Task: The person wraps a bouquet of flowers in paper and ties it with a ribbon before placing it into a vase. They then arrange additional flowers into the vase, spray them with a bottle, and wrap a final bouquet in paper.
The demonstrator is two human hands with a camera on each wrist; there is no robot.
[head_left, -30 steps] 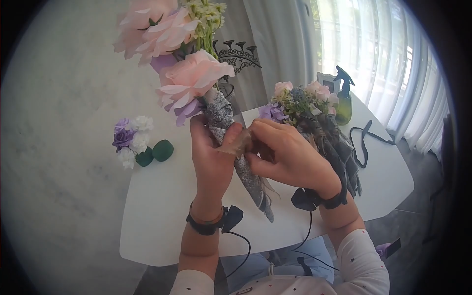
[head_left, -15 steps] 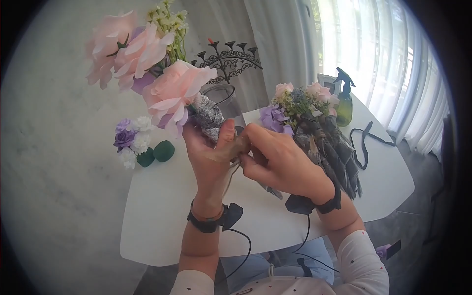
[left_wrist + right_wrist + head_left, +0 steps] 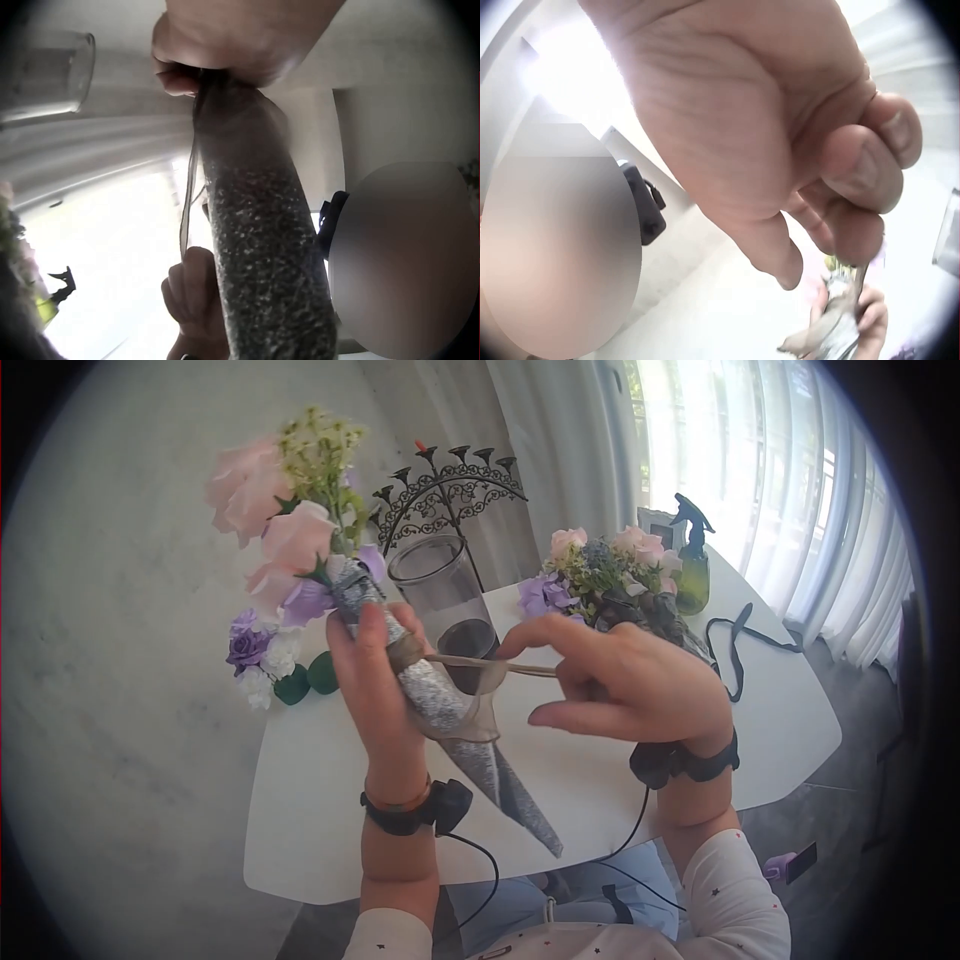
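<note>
My left hand (image 3: 378, 680) grips a bouquet by its handle (image 3: 435, 695), wrapped in glittery silver material that tapers to a point at lower right. Pink roses (image 3: 295, 545), purple petals and small pale yellow flowers (image 3: 320, 455) rise from its upper end. A sheer brownish ribbon (image 3: 465, 660) circles the handle beside my left thumb, one end drooping over the silver wrap. From there it runs taut to my right hand (image 3: 640, 685), whose curled fingers hold it while the thumb stands apart. In the left wrist view the ribbon (image 3: 187, 202) stretches along the handle (image 3: 262, 247) to the right fist (image 3: 196, 292).
A glass vase (image 3: 440, 575) stands behind the bouquet, before a black candelabra (image 3: 450, 490). A second bouquet (image 3: 610, 575), a green spray bottle (image 3: 692, 575) and a dark ribbon (image 3: 735, 645) are at the right of the white table (image 3: 330, 810). Purple and white flowers (image 3: 262, 650) lie left.
The bouquet has come down and its flowers have turned away. My right hand has moved from beside the left thumb out to the right, drawing the ribbon taut.
</note>
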